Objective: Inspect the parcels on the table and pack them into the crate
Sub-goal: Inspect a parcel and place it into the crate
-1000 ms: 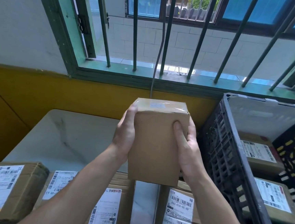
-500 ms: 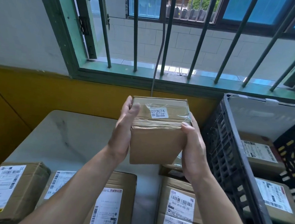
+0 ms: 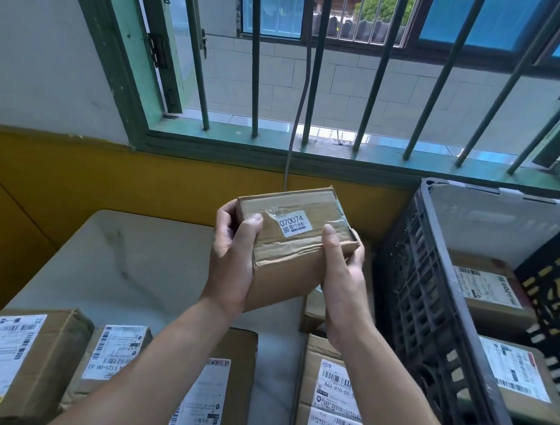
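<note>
The person holds a small brown parcel (image 3: 289,247) above the desk (image 3: 125,266), tilted, its taped face with a white label (image 3: 294,223) reading 070074 turned up. The left hand (image 3: 232,259) grips its nine o'clock end, the right hand (image 3: 343,282) its three o'clock end. Labelled parcels (image 3: 18,362) lie on the desk at six o'clock. The black crate (image 3: 425,313) at three o'clock holds more.

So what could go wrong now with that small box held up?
The small brown cardboard box is held in the air only by its two ends, left hand and right hand, so it might slip onto the parcels below. Swinging right, it could knock the black plastic crate's wall.
</note>
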The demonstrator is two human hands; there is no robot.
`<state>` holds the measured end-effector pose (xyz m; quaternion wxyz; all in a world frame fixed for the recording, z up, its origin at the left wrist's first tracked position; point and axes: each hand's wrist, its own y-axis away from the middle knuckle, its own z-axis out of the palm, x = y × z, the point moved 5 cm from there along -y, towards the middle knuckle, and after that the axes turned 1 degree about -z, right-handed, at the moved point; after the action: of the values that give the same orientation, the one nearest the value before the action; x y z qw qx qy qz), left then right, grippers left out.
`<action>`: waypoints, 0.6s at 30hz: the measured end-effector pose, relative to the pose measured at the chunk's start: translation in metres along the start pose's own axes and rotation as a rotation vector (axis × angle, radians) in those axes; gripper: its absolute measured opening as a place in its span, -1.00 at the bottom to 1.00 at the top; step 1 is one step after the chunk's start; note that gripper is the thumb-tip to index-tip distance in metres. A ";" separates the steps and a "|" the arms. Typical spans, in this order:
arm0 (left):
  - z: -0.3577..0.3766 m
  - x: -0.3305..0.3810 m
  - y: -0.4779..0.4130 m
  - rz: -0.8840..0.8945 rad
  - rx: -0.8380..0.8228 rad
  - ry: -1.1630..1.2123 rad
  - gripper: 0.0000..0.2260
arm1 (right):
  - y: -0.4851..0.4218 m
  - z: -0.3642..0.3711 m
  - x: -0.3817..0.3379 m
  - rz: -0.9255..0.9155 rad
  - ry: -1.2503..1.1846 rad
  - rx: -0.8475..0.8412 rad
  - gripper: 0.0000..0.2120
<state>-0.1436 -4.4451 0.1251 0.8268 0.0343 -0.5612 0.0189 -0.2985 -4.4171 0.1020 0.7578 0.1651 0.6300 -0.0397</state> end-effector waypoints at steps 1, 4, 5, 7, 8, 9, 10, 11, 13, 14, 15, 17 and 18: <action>0.001 -0.001 0.002 0.024 0.014 -0.011 -0.78 | 0.001 0.002 0.001 0.003 -0.014 0.006 -0.17; 0.004 -0.002 0.008 0.079 0.052 -0.040 -0.78 | 0.002 0.008 0.003 0.004 -0.058 0.024 0.02; 0.004 -0.004 0.010 0.085 0.055 -0.040 -0.77 | 0.000 0.008 0.006 0.008 -0.072 0.038 0.08; 0.003 -0.008 0.010 0.081 0.060 -0.027 -0.78 | -0.002 0.007 0.008 0.020 -0.097 0.051 0.08; 0.001 -0.009 0.010 0.077 0.068 -0.032 -0.80 | -0.002 0.008 0.008 0.017 -0.107 0.049 0.06; 0.000 -0.009 0.010 0.072 0.072 -0.044 -0.83 | -0.001 0.007 0.006 0.006 -0.108 0.044 0.02; 0.000 -0.008 0.010 0.070 0.069 -0.063 -0.88 | -0.001 0.006 0.005 -0.012 -0.102 0.042 -0.04; -0.001 -0.008 0.010 0.072 0.060 -0.086 -0.91 | 0.000 0.006 0.003 -0.031 -0.094 0.041 -0.13; 0.001 -0.006 0.010 0.079 0.017 -0.132 -0.94 | 0.000 0.005 -0.001 -0.056 -0.101 0.035 -0.33; 0.002 -0.007 0.009 0.069 -0.010 -0.148 -0.89 | -0.001 0.005 -0.003 -0.066 -0.113 0.031 -0.39; 0.004 -0.007 0.009 0.054 -0.041 -0.158 -0.82 | -0.001 0.005 -0.004 -0.072 -0.127 0.025 -0.41; 0.006 -0.008 0.010 0.021 -0.096 -0.173 -0.72 | 0.001 0.007 -0.007 -0.085 -0.129 0.018 -0.40; 0.008 -0.009 0.012 -0.003 -0.124 -0.162 -0.69 | 0.002 0.008 -0.008 -0.096 -0.114 0.013 -0.35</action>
<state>-0.1552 -4.4342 0.1206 0.7791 -0.0148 -0.6264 -0.0198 -0.2923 -4.4189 0.1117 0.7884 0.1372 0.5929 -0.0896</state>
